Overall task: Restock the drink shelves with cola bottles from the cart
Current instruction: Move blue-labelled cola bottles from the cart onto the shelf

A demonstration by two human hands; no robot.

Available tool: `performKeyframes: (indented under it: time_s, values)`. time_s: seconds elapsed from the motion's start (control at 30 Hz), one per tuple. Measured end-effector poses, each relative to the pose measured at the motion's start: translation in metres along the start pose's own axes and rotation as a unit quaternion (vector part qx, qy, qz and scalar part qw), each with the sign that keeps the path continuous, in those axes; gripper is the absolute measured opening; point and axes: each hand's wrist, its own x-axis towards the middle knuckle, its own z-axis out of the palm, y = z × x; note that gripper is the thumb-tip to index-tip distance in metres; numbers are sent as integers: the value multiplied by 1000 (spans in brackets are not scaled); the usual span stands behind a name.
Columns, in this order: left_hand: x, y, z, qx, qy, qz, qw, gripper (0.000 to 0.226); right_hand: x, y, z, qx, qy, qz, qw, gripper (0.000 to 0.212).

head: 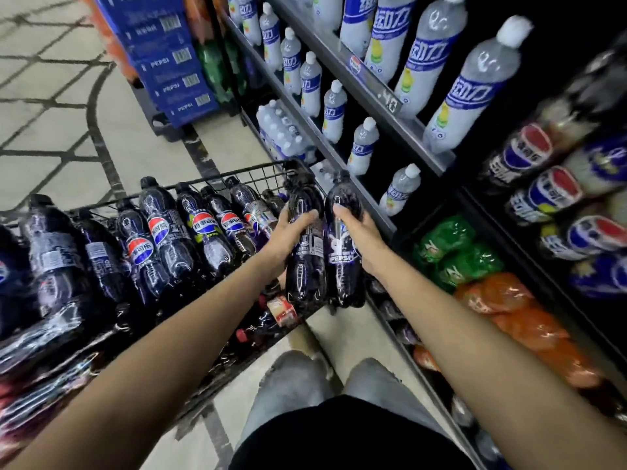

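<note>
The left hand (292,232) curls around the first cola bottle (305,266), dark smooth plastic. The right hand (361,234) curls around the second cola bottle (342,266), which touches the first. Left of the grip, the black wire cart (261,181) holds many glossy lying bottles (159,225). To the right of the grip, the metal shelves (417,130) carry milky white bottles (364,147).

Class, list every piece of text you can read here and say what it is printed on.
"PEPSI": stacked blue cartons.
"PEPSI": cola bottle in the right hand.
"百事可乐": cola bottles in the cart.
White bottles, shelf price tag: too blurred to read.
</note>
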Motion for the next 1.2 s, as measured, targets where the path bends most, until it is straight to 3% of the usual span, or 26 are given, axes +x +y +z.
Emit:
performKeyframes:
  time_s: [0.23,0.37,0.63,0.73,0.8,0.97,1.07,1.2]
  values:
    - [-73,-33,50,32,-8,-32,999,87,-79,33,-54,-7,15,2,1000,94]
    - [-117,-52,75,-33,-24,-35,999,75,-121,52,-84,-13,-7,-8,1000,84]
    - [-181,-99,110,15,-64,-18,998,81,-202,103,-125,-33,35,-19,999,71]
    - [-203,-117,122,43,-84,-10,996,66,-234,124,-137,-14,71,-25,997,66]
    - [-221,-126,129,69,-94,2,993,56,-259,137,-146,-1,95,-27,995,74]
    - [-268,-155,149,124,-114,48,984,84,-326,172,-166,31,156,-59,985,70]
    - [-298,-170,166,162,-127,86,975,88,-368,194,-180,35,193,-64,978,73]
    - [-333,-189,198,178,-178,78,965,94,-420,219,-204,63,240,-39,968,72]
